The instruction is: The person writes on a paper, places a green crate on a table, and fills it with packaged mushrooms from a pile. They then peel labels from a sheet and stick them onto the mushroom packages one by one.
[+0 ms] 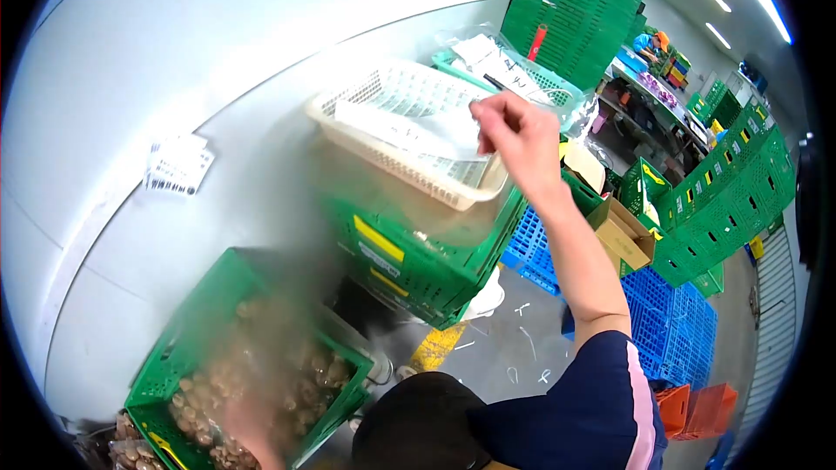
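Note:
My right hand (518, 135) is raised over the right edge of a cream basket (414, 176), its thumb and fingers pinched together; whatever is between them is too small to make out. White paper or film (401, 129) lies in that basket, which rests on a stack of green crates (409, 270). My left hand (248, 431) is low in a green crate (196, 309) of brown mushrooms (205, 400), its fingers smeared by motion. A blurred, see-through smear (300, 270) spans the space between that crate and the stack.
Behind the basket, a teal basket (557, 87) holds papers and a pen. Tall green crates (570, 13), blue crates (670, 322), a cardboard box (620, 235) and orange crates (697, 409) stand rightward. Another person (649, 43) is far back. Labels (177, 165) cling to the white wall.

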The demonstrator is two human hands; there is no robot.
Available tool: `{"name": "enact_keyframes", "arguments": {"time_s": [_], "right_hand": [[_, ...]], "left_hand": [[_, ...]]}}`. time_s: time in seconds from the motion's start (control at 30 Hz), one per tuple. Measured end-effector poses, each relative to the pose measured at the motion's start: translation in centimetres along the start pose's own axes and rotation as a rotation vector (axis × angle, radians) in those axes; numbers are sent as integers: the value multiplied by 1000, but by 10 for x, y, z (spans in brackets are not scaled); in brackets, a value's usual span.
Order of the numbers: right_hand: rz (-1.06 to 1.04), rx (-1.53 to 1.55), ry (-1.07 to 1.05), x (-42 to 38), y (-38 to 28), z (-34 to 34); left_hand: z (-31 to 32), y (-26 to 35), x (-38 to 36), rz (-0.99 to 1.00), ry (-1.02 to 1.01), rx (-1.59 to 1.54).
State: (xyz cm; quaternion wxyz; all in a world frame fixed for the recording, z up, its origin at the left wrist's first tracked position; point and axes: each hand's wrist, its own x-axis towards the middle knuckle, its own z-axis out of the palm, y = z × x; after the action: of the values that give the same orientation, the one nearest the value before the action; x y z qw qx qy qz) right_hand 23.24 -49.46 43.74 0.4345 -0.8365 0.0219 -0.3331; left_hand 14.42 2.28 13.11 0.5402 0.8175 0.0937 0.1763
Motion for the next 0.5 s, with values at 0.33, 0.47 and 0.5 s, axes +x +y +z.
{"name": "enact_keyframes", "arguments": {"time_s": [0.33,0.47,0.5], "right_hand": [[-334,-508,-757,93,141,39],[-167,-615,-1028,101,133,54],[-183,-619,-1000,99,130,56]], "left_hand": [[98,109,-32,149,-14,-173],[101,113,-40,11,-46,-322],[101,108,-42,4,-56,-335]]}}
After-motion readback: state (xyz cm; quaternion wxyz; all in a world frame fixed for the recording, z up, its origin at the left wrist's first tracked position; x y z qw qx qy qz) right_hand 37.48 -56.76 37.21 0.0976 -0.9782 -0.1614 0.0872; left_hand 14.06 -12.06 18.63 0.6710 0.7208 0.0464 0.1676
